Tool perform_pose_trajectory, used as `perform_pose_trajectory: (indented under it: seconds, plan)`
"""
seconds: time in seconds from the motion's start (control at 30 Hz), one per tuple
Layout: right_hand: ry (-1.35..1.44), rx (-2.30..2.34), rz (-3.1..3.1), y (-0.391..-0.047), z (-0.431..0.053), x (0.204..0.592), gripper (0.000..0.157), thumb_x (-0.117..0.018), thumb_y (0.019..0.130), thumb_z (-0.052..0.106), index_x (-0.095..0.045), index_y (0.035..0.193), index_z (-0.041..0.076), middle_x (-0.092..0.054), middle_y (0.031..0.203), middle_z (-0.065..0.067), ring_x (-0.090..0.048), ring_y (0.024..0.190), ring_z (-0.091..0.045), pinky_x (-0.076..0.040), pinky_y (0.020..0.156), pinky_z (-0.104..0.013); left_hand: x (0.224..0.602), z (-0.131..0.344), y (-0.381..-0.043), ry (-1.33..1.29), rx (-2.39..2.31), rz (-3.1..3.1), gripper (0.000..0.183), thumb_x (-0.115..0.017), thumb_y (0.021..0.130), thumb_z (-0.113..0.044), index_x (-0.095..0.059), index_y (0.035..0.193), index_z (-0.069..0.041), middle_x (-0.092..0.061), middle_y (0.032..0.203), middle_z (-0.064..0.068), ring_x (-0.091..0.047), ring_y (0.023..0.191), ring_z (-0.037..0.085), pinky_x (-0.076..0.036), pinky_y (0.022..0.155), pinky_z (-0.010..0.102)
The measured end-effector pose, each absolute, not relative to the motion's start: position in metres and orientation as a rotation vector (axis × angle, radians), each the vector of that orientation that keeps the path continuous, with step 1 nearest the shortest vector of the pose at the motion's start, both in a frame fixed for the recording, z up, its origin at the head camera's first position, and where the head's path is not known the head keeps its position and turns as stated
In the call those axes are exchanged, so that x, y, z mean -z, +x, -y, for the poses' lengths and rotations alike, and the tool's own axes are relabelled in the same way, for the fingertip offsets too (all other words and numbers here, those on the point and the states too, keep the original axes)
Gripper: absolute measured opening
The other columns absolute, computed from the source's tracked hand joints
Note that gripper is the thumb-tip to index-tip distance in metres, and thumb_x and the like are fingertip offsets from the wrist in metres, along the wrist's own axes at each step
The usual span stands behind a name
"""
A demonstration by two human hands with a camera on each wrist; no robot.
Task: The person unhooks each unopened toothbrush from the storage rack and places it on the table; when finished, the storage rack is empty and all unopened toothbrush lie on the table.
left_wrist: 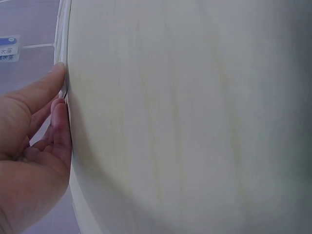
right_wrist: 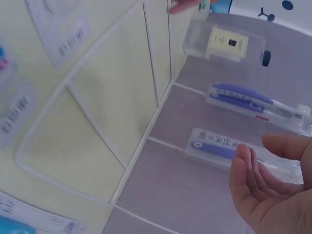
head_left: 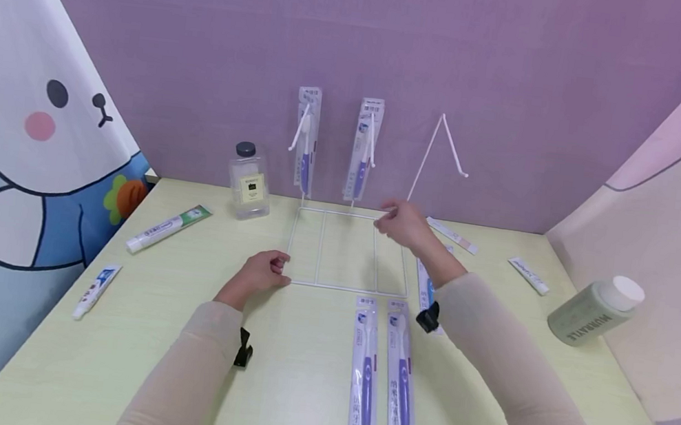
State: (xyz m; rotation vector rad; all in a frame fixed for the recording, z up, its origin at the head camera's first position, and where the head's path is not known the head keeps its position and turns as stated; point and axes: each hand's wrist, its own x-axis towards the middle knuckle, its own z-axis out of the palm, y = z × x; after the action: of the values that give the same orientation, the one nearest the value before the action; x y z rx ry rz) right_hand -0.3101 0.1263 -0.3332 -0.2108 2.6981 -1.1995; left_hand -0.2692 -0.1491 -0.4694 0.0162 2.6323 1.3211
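Note:
A white wire rack (head_left: pixel 345 288) stands on the table, with three upright hooks at its back. Packaged purple toothbrushes hang on the left hook (head_left: pixel 304 160) and a packaged toothbrush (head_left: pixel 355 176) on the middle one; the right hook (head_left: pixel 442 123) is bare. My left hand (head_left: pixel 255 276) pinches the rack's front left corner between thumb and fingers (left_wrist: pixel 61 117). Near the middle hanging toothbrush, my right hand (head_left: pixel 404 225) has loosely bent fingers with nothing between them. Two packaged toothbrushes (head_left: pixel 366 374) lie side by side in front of the rack. Another package (head_left: pixel 424 284) is partly hidden by my right arm.
Left of the rack are a clear bottle with a black cap (head_left: pixel 250 186), a toothpaste tube (head_left: pixel 167 229) and a smaller tube (head_left: pixel 97 291). To the right lie a narrow packet (head_left: pixel 452 236), a small white tube (head_left: pixel 528 276) and a grey-green bottle (head_left: pixel 592 312). A purple wall rises behind.

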Motion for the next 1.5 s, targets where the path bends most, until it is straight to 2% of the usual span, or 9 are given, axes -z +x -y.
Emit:
perform_pose_trajectory:
  seconds: [0.17,0.37,0.77,1.03,1.17,1.33,1.5]
  plan:
    - [-0.17,1.238,-2.799,-0.333,-0.115,0.323,0.045,-0.063,0.082,0.012,-0.048,0.124,0.004,-0.058,0.103,-0.011,-0.057,0.087,-0.025,-0.047,0.075,-0.036,0.47,0.149,-0.269,0.016,-1.321,-2.635,0.049,-0.07,0.076,-0.004,-0.052,0.121,-0.001,-0.052,0.098,0.008,-0.048,0.089,0.021,-0.041,0.082,0.034]
    - [-0.19,1.421,-2.944,-0.358,-0.104,0.314,0.042,-0.064,0.08,0.01,-0.05,0.119,0.003,-0.058,0.1,-0.01,-0.054,0.089,-0.022,-0.046,0.075,-0.032,0.471,0.146,-0.268,0.021,-1.324,-2.636,0.048,-0.07,0.076,-0.004,-0.052,0.121,0.0,-0.052,0.099,0.008,-0.048,0.089,0.021,-0.041,0.082,0.034]
    - [-0.039,1.613,-3.051,-0.384,-0.086,0.301,0.051,-0.069,0.08,0.017,-0.046,0.125,0.008,-0.052,0.113,-0.011,-0.051,0.097,-0.02,-0.044,0.079,-0.027,0.472,0.145,-0.269,0.029,-1.313,-2.64,0.049,-0.071,0.076,-0.006,-0.053,0.121,-0.001,-0.053,0.099,0.008,-0.049,0.09,0.021,-0.041,0.083,0.034]
    - [-0.019,1.584,-3.07,-0.391,-0.078,0.299,0.038,-0.067,0.082,0.017,-0.05,0.113,0.004,-0.047,0.11,-0.008,-0.047,0.095,-0.019,-0.044,0.078,-0.022,0.47,0.144,-0.268,0.052,-1.322,-2.645,0.048,-0.071,0.076,-0.005,-0.053,0.12,0.0,-0.053,0.098,0.008,-0.049,0.089,0.021,-0.041,0.083,0.034]
    - [-0.093,1.584,-3.092,-0.393,-0.075,0.299,0.029,-0.064,0.084,0.017,-0.05,0.105,0.004,-0.051,0.104,-0.007,-0.05,0.092,-0.018,-0.045,0.075,-0.022,0.468,0.144,-0.268,0.045,-1.312,-2.65,0.047,-0.071,0.076,-0.005,-0.053,0.119,0.0,-0.053,0.098,0.008,-0.048,0.089,0.021,-0.04,0.083,0.034]
    - [-0.214,1.633,-3.101,-0.395,-0.072,0.297,0.024,-0.061,0.085,0.011,-0.05,0.104,0.004,-0.059,0.1,-0.007,-0.055,0.089,-0.018,-0.046,0.074,-0.022,0.469,0.147,-0.268,0.032,-1.313,-2.653,0.048,-0.071,0.075,-0.005,-0.053,0.12,-0.001,-0.053,0.097,0.008,-0.049,0.09,0.021,-0.041,0.083,0.033]
    - [-0.284,1.63,-3.119,-0.392,-0.071,0.293,0.024,-0.06,0.085,0.006,-0.049,0.106,0.003,-0.059,0.098,-0.008,-0.054,0.089,-0.019,-0.043,0.078,-0.023,0.469,0.148,-0.268,0.021,-1.314,-2.651,0.048,-0.071,0.075,-0.005,-0.053,0.12,-0.001,-0.053,0.098,0.008,-0.049,0.09,0.021,-0.041,0.083,0.033]
